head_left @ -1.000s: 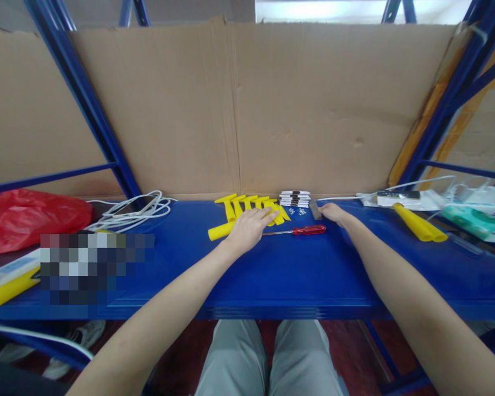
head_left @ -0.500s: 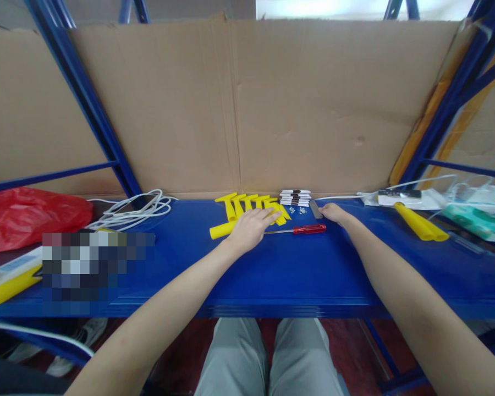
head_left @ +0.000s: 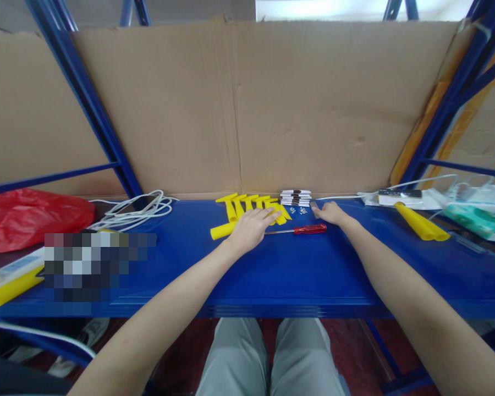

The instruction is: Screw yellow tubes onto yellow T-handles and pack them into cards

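Note:
My left hand (head_left: pixel 248 227) lies flat with fingers stretched over several yellow plastic pieces, its fingertips on the small flat yellow parts (head_left: pixel 285 212). A yellow tube-shaped handle (head_left: pixel 223 230) pokes out from beneath that hand, partly hidden. Behind it stands a row of yellow T-shaped handles (head_left: pixel 239 204). My right hand (head_left: pixel 330 213) has its fingers closed on a small grey flat block (head_left: pixel 314 207), mostly covered by them. Between the hands lies a screwdriver (head_left: pixel 309 229) with a red handle. Small screws (head_left: pixel 303 210) sit in two little heaps before a stack of white-and-dark strips (head_left: pixel 296 198).
On the left are a coiled white cable (head_left: pixel 148 209), a red plastic bag (head_left: pixel 37 220) and a blurred-out area. Yellow handles (head_left: pixel 421 223) and a green-white packet (head_left: pixel 476 221) lie right. Cardboard (head_left: pixel 297 110) walls the back of the blue shelf (head_left: pixel 289 275).
My right hand has shifted slightly left and now covers more of the grey block. My left hand stays in place on the yellow parts.

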A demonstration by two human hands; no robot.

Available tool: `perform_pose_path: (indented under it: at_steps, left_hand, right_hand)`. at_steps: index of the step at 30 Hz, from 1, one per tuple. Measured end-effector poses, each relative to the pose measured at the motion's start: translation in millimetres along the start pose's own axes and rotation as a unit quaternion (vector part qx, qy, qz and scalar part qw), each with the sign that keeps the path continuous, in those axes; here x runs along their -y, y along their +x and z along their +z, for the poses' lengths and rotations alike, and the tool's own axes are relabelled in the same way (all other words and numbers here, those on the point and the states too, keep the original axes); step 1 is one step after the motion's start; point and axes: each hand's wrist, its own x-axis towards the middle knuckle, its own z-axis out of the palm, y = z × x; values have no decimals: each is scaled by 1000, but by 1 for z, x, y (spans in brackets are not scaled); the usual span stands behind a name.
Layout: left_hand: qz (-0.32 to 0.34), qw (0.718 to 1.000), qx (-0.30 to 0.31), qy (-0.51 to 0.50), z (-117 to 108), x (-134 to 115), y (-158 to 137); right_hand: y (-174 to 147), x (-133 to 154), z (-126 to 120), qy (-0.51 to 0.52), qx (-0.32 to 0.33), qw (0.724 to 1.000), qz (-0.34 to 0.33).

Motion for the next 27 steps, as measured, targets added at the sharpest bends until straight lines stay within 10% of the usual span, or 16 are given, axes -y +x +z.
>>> perform_pose_path:
  at_steps: [8, 27]
  left_hand:
    - [1, 1000, 12, 3, -2, 0, 0]
    - [-1, 1000, 16, -26, -3, -2, 1]
  right_hand:
    - [-13, 18, -6, -148, 42, 988, -13]
    - [-24, 27, -12, -133, 54, 989, 21]
